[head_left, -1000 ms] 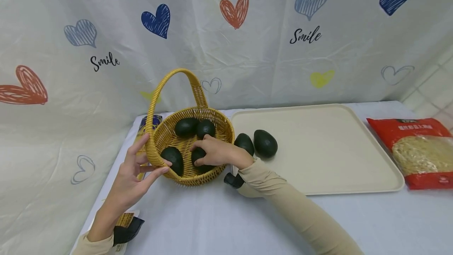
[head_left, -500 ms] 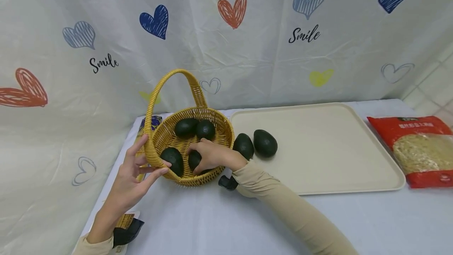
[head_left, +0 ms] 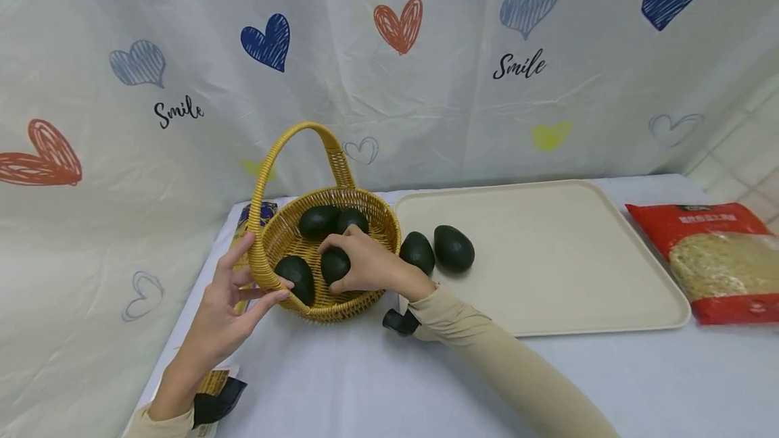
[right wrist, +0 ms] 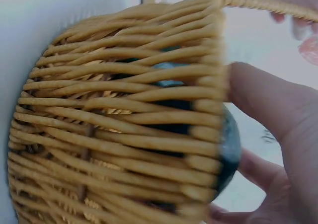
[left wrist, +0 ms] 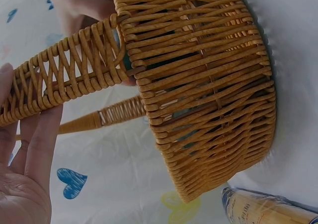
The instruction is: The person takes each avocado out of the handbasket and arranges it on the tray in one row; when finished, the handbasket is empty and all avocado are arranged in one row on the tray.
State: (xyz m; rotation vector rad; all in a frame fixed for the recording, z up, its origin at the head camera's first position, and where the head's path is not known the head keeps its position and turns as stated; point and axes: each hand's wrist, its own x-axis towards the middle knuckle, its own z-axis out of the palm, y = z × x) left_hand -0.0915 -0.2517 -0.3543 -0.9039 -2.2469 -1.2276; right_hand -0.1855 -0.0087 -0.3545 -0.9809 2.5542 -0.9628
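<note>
Wicker basket [head_left: 371, 218]: woven yellow cane, round, arched handle; we log our left hand [head_left: 234, 303] steadying its near rim, fingers straight.
Avocado [head_left: 335, 265]: dark green, smooth, egg-shaped; inside the basket, our right hand [head_left: 365, 265] curled round it.
Tray [head_left: 566, 255]: cream plastic, rectangular, right of basket.

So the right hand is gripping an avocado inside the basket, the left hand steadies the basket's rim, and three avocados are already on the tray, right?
Not quite: the head view shows two avocados on the tray, not three. The rest stands: the right hand grips an avocado inside the basket, and the left hand steadies its rim.
</note>
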